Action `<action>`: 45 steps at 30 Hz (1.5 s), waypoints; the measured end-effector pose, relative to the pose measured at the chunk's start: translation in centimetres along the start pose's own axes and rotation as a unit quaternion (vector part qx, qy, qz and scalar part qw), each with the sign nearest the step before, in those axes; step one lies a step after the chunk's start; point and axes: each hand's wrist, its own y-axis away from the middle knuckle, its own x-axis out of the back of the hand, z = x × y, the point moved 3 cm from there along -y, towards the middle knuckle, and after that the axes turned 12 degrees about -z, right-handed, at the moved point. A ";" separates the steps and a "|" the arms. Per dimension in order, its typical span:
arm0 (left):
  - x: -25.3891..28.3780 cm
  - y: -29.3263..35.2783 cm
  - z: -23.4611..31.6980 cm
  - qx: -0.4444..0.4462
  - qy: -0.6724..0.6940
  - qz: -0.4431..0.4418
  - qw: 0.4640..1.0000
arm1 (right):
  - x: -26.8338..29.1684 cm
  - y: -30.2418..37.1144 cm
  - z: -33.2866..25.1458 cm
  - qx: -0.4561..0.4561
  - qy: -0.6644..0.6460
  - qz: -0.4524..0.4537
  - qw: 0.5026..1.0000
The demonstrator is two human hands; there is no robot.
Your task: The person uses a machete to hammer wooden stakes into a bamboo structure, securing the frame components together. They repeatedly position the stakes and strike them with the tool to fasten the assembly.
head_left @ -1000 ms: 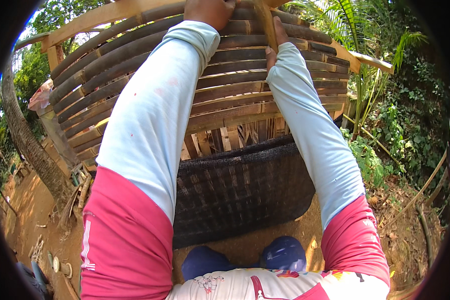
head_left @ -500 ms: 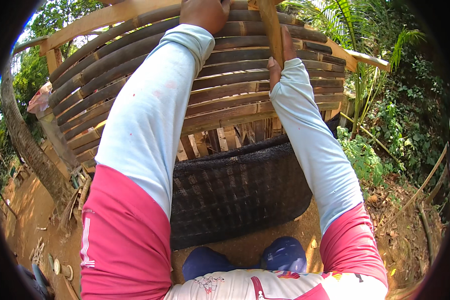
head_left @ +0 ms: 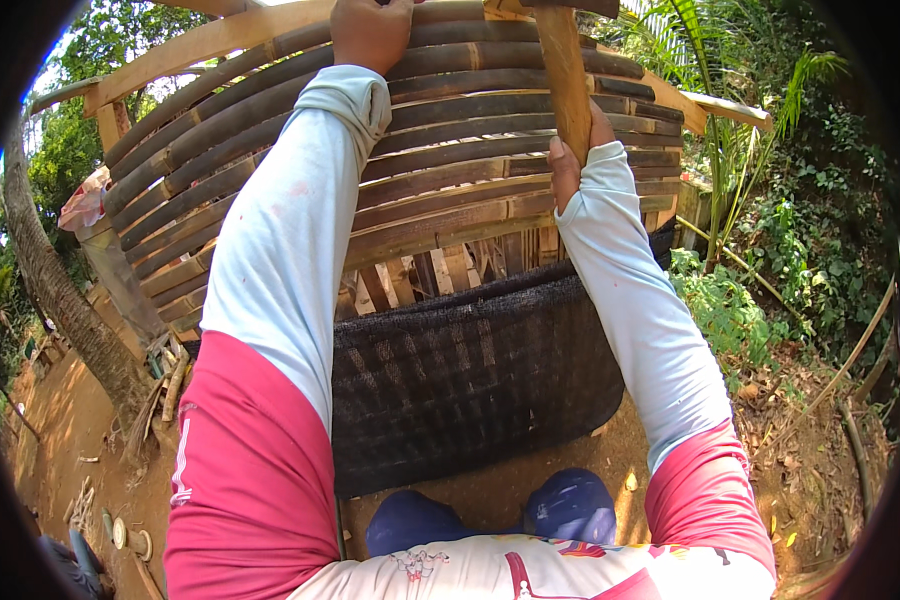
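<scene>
My right hand (head_left: 567, 172) is wrapped round the wooden handle of a hammer (head_left: 564, 75), held upright before the slats. Part of its dark head shows at the upper edge. My left hand (head_left: 371, 35) is closed at the top of a wall of split bamboo slats (head_left: 450, 150). Its fingertips are partly cut off by the picture's edge, so what they pinch I cannot make out. The dark slats run sideways in rows with narrow gaps, and a pale wooden beam (head_left: 210, 45) lies along their upper side.
Black netting (head_left: 470, 390) hangs below the slats in front of my knees. A tree trunk (head_left: 65, 310) leans at the left, by a wooden post (head_left: 125, 285). Dense plants (head_left: 800, 240) and a dirt slope are at the right. Another person's leg (head_left: 75, 560) shows at the lower left.
The hammer and my right hand have come down and slightly right, bringing the hammer's head into view. My left hand appears a little lower and farther left, still at the top slats.
</scene>
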 end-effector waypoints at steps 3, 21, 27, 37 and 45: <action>-0.2 -0.1 0.2 -0.069 0.023 -0.017 0.997 | 0.1 1.2 0.3 -0.054 -0.036 -0.015 0.998; -1.7 -1.1 -1.5 -0.268 -0.305 -0.102 0.908 | -0.7 5.3 -1.3 -0.013 -0.004 -0.044 0.999; -2.1 -0.7 0.3 -0.150 -0.240 -0.118 0.952 | -1.1 5.6 -0.2 0.011 -0.022 -0.045 0.999; -2.1 -0.6 0.4 -0.162 -0.281 -0.110 0.939 | -0.6 5.8 -1.2 -0.159 -0.040 -0.049 0.985; -1.9 -0.4 1.0 -0.075 -0.221 -0.135 0.963 | -2.0 -1.1 -1.1 -0.122 0.029 -0.042 0.991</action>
